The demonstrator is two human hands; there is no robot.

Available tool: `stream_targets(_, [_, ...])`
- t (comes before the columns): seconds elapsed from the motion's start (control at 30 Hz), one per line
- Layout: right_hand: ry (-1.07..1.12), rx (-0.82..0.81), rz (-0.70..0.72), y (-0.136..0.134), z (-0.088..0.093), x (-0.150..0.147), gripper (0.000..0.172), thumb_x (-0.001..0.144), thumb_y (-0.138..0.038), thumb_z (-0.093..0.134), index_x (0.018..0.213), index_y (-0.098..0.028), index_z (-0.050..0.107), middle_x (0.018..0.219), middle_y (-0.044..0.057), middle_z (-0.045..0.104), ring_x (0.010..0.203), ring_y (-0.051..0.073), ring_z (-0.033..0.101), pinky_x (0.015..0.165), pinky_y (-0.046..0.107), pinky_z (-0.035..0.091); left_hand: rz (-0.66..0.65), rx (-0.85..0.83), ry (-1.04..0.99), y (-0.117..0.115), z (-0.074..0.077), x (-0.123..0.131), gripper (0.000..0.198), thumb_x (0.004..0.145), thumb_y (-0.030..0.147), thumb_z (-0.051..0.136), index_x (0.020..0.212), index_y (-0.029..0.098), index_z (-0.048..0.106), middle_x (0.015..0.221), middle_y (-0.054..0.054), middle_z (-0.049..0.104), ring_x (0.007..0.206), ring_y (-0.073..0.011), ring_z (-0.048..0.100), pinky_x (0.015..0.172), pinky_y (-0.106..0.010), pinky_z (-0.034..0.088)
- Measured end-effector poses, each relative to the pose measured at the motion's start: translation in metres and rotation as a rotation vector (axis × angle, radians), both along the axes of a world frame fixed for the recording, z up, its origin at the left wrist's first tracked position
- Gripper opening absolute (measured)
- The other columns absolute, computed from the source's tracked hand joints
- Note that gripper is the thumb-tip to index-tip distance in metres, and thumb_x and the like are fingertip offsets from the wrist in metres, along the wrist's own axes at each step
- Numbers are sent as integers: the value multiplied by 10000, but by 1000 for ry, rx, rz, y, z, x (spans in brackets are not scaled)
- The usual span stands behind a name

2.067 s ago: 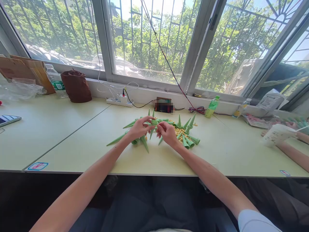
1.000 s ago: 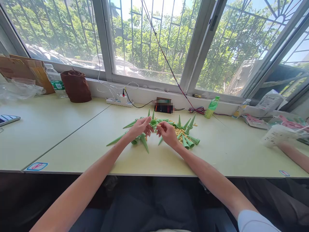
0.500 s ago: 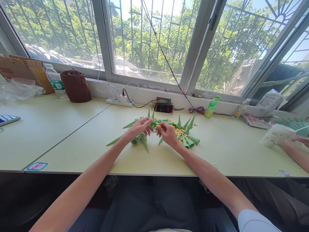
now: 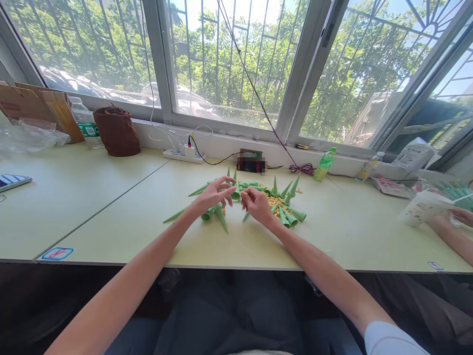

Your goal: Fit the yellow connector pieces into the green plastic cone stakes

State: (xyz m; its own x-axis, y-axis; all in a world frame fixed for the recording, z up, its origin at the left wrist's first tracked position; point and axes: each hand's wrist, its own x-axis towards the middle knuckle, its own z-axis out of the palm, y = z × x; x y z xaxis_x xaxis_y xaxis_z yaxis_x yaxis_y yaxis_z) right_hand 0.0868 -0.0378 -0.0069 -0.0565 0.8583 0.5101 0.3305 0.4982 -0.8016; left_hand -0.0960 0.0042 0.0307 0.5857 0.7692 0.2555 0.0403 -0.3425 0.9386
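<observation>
My left hand (image 4: 218, 192) has its fingers stretched and spread beside a green plastic cone (image 4: 235, 194), whose open end faces me. Whether the fingertips still touch that cone I cannot tell. Close on its other side, my right hand (image 4: 256, 203) is closed in a pinch on a small yellow plastic piece, mostly hidden by the fingers. Several more green cones (image 4: 221, 219) lie below and around my left hand. To the right of my right hand, further cones (image 4: 291, 195) stand or lie around a pile of small yellow pieces (image 4: 274, 201).
A power strip (image 4: 183, 157) and a dark device (image 4: 252, 162) with a cable sit along the window side. A green bottle (image 4: 325, 163) stands at the back right, a brown bag (image 4: 116, 130) at the back left. Another person's hand (image 4: 460, 217) is at the far right near a white packet (image 4: 424, 208).
My left fingers have spread apart from their grip on the green cone, and its open end has dropped slightly. My right hand has hardly moved.
</observation>
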Motion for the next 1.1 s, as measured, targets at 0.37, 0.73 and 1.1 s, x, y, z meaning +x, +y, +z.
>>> stream_targets(0.37, [-10,-6,-12,-2,3,0,321,904,-509,509,749,-228,510,557,-24,556,456,143,538,494,284,439,-15,20,-5,0,0,-1,563,775,480,699,1211,174,514,1085,-123,660,628,-153,679,477,-242,499])
stream_targets(0.73, [-54,13,-23,-2,2,1,314,924,-468,485,729,-221,493,543,-26,548,455,138,539,505,275,420,-8,69,28,4,-4,-1,584,760,463,714,1220,140,556,1219,-168,620,678,-166,675,458,-246,498])
stream_targets(1.1, [-73,-5,-24,-2,0,1,346,935,-489,463,715,-222,473,543,-26,537,456,133,546,503,273,417,-27,72,0,12,-11,-3,598,756,426,731,1275,175,575,1082,-120,635,668,-123,609,493,-250,528])
